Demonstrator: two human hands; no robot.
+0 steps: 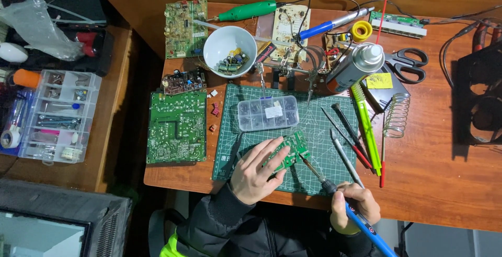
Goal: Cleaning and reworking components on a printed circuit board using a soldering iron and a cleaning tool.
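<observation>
**Iron tip on a small board**

My left hand lies flat over a small green board, fingers spread and pressing it down onto the cutting mat; they pin it rather than close round it. My right hand is curled tight round the blue handle of a soldering iron, fingers wrapped fully about the grip. The iron slants up and left from that hand, and its tip meets the board's right edge, just beside my left fingertips.

Just beyond my left fingers sits a clear parts box with a white label. To the right of the iron's shaft lie several slim tools, then a green brush and a coiled wire stand. Further out from my left hand, off the mat, a large green circuit board rests on the desk. Past the box stand a white bowl of small components, a helping-hand clamp, a spray can and black scissors. A clear organiser tray sits well apart on the far left.
</observation>
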